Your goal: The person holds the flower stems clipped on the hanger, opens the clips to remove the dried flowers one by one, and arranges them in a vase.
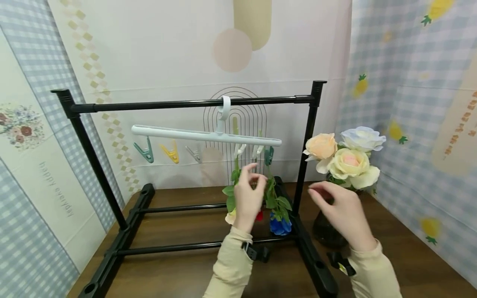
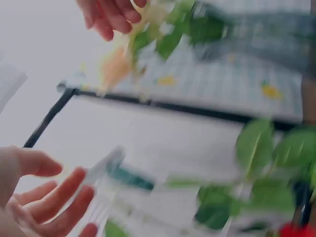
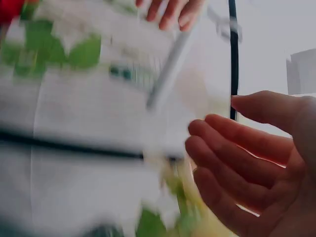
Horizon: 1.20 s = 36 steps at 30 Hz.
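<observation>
1. Head view: pale blue plastic hanger hooked on black metal rack, right end lower. Blue artificial flower hangs head-down with others under its right-side clips. Yellow plastic clip on the left holds nothing. Left hand in front of hanging stems; right hand by dark vase with pale yellow artificial rose, on brown wooden counter. Hands well apart, both look empty.
2. Risks, my guess: right-heavy load tips hanger or slides its hook; loose clip drops a stem; left fingers snag leaves; right sleeve knocks vase.
3. Writing: left cloth reads "happy everyday"; reddish characters on right cloth too small. No brands legible.
4. Left wrist view: left fingers spread, holding nothing, near hanger's end; dark green clip blurred.
5. Right wrist view: right fingers loosely bent, thumb apart, nothing held.
</observation>
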Tool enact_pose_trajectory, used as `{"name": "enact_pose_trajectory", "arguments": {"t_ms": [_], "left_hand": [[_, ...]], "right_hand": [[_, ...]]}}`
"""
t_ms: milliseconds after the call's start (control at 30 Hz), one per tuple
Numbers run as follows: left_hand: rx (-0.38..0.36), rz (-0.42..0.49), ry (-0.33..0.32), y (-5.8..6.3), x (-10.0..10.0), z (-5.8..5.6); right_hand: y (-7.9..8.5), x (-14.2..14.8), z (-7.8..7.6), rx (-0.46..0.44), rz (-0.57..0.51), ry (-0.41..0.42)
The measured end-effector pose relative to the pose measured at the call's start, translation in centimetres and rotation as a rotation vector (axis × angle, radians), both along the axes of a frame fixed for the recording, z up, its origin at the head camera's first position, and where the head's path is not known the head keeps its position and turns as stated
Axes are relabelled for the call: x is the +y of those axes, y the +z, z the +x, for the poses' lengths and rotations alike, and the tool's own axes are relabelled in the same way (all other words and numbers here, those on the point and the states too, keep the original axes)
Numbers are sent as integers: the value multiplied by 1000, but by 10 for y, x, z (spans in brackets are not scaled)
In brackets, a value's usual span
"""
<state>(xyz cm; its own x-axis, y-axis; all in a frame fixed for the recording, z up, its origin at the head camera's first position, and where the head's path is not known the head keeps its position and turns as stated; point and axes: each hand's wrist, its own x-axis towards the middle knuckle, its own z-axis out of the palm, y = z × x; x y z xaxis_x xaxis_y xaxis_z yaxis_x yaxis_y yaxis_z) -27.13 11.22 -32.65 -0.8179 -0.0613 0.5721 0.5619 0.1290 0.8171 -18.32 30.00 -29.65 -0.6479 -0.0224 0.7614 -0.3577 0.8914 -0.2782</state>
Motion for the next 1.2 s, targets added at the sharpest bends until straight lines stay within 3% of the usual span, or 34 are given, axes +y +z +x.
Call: {"name": "enact_pose_trajectory", "arguments": {"t_ms": [133, 200, 300, 500, 667, 833, 933, 1200], "left_hand": [[-6, 81, 134, 5, -31, -14], [-50, 90, 140, 6, -42, -23], [-137, 74, 63, 7, -49, -35], [-273, 30, -135, 5, -52, -53], [-334, -10, -183, 0, -57, -64], [-333, -24, -154, -8, -58, -66], [-324, -21, -141, -11, -59, -66], [-271, -46, -125, -10, -60, -60]], "right_hand": [[8, -35, -34, -97, -77, 165], [13, -52, -54, -190, -151, 243], [19, -71, -81, -353, -258, 309], [27, -102, -117, -575, -415, 326], [26, -120, -137, -677, -597, 433], [20, -126, -145, -661, -706, 494], [18, -129, -145, -591, -683, 476], [15, -131, -145, -321, -431, 250]]}}
